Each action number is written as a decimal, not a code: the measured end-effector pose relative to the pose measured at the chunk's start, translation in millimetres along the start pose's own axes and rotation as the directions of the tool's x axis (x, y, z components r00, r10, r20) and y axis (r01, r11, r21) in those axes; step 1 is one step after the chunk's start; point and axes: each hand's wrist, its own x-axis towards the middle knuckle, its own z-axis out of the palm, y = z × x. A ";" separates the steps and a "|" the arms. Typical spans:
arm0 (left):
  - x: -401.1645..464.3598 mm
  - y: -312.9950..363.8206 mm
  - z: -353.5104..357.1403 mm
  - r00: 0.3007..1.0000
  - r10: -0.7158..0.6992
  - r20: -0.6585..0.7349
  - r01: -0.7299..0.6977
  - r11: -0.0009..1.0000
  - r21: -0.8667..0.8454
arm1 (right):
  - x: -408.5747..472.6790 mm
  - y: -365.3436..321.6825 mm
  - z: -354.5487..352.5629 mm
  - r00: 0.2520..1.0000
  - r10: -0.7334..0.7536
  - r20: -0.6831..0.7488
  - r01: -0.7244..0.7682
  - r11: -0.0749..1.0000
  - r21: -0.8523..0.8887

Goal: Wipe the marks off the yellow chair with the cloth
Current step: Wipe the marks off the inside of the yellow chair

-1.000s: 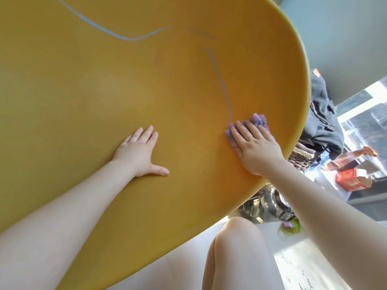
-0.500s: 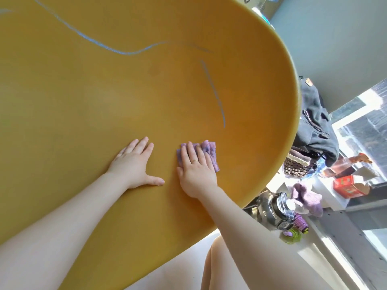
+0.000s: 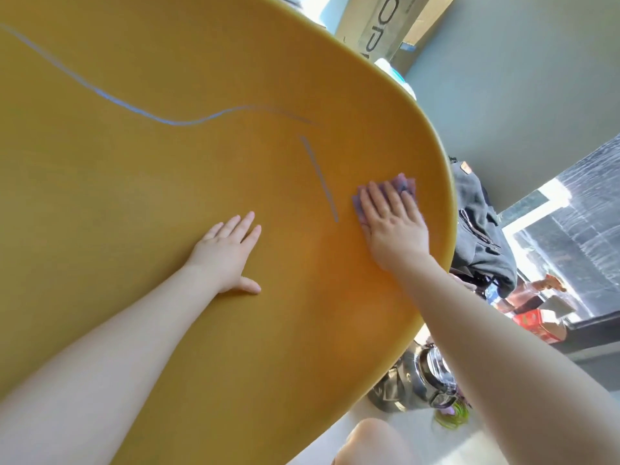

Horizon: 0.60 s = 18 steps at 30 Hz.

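The yellow chair [image 3: 161, 203] fills most of the view as a broad curved surface. A long wavy blue mark [image 3: 144, 113] runs across its upper left, and a short straight grey-blue mark [image 3: 320, 177] lies near the right. My right hand [image 3: 394, 229] presses flat on a purple cloth [image 3: 401, 184] just right of the short mark, close to the chair's right rim. My left hand [image 3: 228, 255] rests flat on the chair with fingers straight and thumb spread, holding nothing.
Past the chair's right rim hangs a dark grey bag [image 3: 479, 229]. A shiny metal pot with a glass lid [image 3: 422, 380] sits below the rim, a red box [image 3: 536, 325] lies further right, and a cardboard box [image 3: 385, 25] stands at the top. My knee [image 3: 372, 441] shows at the bottom.
My right hand slid the cloth left toward my left hand, then back right to the rim beside the short mark. That mark's lower end has been wiped off. My left hand stayed put.
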 end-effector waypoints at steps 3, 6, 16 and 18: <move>18.2 4.3 -10.0 1.000 0.030 0.001 -0.030 0.994 0.109 | 19.3 8.1 -0.2 0.995 0.079 -0.063 -0.078 0.997 0.026; 30.9 2.0 -12.7 0.999 -0.026 0.043 0.021 0.992 0.128 | 22.2 -8.0 3.2 0.996 0.086 0.021 -0.088 0.993 0.076; 38.0 -9.1 -8.3 0.996 -0.039 0.083 0.045 0.997 -0.067 | -7.7 -131.6 19.1 0.971 -0.146 0.190 0.070 0.932 0.357; 38.5 -9.2 -9.1 0.995 -0.041 0.089 0.048 0.996 -0.071 | -7.9 -131.8 18.5 0.959 -0.188 0.212 0.098 0.922 0.375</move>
